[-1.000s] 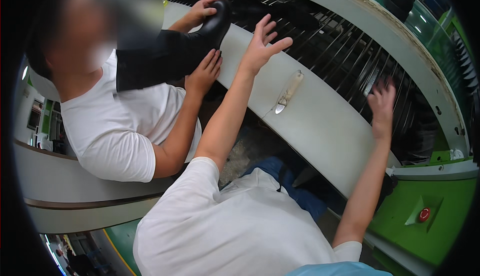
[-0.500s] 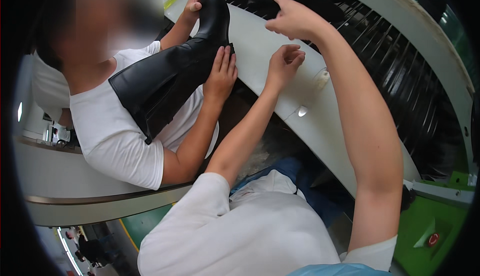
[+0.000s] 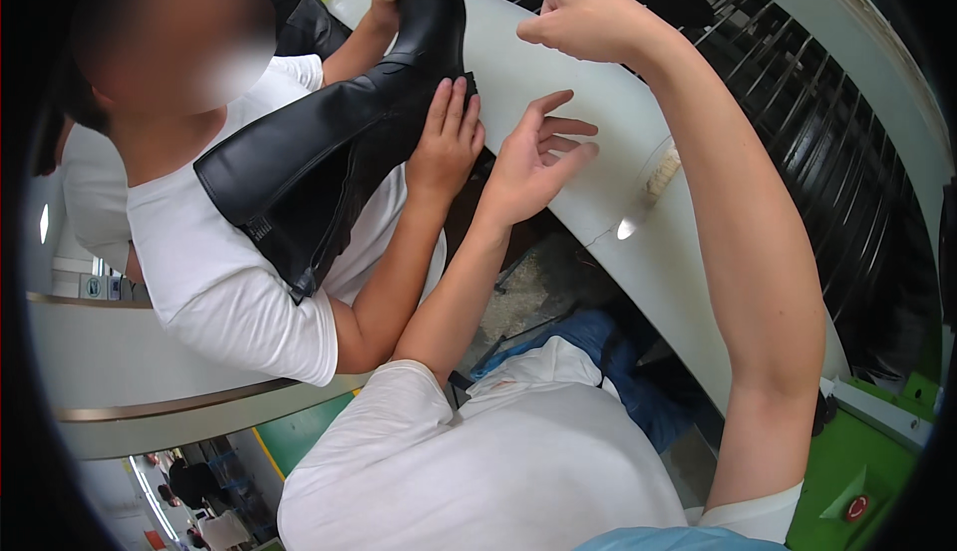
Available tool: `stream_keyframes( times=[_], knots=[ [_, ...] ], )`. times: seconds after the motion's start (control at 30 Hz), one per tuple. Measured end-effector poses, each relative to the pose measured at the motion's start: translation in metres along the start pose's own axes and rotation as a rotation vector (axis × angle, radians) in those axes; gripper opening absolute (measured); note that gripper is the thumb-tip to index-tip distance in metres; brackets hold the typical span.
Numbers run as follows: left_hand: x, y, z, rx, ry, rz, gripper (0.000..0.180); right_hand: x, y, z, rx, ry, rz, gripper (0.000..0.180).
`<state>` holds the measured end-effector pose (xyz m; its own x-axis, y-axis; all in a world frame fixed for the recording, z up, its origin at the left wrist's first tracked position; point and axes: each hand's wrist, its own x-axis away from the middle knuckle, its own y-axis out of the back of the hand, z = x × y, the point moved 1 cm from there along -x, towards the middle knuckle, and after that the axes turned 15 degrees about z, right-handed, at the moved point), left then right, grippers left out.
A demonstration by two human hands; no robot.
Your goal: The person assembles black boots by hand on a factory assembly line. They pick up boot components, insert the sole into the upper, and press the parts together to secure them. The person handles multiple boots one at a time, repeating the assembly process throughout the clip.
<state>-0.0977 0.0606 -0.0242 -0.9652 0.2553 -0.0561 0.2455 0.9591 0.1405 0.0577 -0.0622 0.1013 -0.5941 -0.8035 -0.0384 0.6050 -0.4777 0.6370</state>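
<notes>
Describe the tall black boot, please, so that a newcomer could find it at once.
Start at the long pale curved counter beside the dark ribbed conveyor. At its upper left end a co-worker in a white T-shirt holds the black boot with both hands. It is the only glossy tall-shafted thing there.

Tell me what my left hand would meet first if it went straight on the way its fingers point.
Probably bare white conveyor rim: the left hand, open, points up-right across it, with the co-worker's hand on the black boot off to its left. Depth is unclear.
</notes>
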Motion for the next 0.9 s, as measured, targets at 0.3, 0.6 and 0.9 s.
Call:
stream_keyframes(
  times=[0.3,0.6,0.9],
  knots=[
    [-0.049,0.006,-0.003,0.301,-0.317,0.046,0.150,0.087,-0.001,-0.058,-0.098,-0.053,-0.277,0.127],
    [-0.103,0.011,0.000,0.344,-0.383,0.029,0.135,0.208,0.040,-0.090,-0.384,-0.275,-0.350,0.159],
    [-0.217,0.052,-0.056,0.214,-0.303,-0.194,0.134,0.275,-0.084,-0.072,-0.316,-0.204,-0.649,0.120]
  ],
)
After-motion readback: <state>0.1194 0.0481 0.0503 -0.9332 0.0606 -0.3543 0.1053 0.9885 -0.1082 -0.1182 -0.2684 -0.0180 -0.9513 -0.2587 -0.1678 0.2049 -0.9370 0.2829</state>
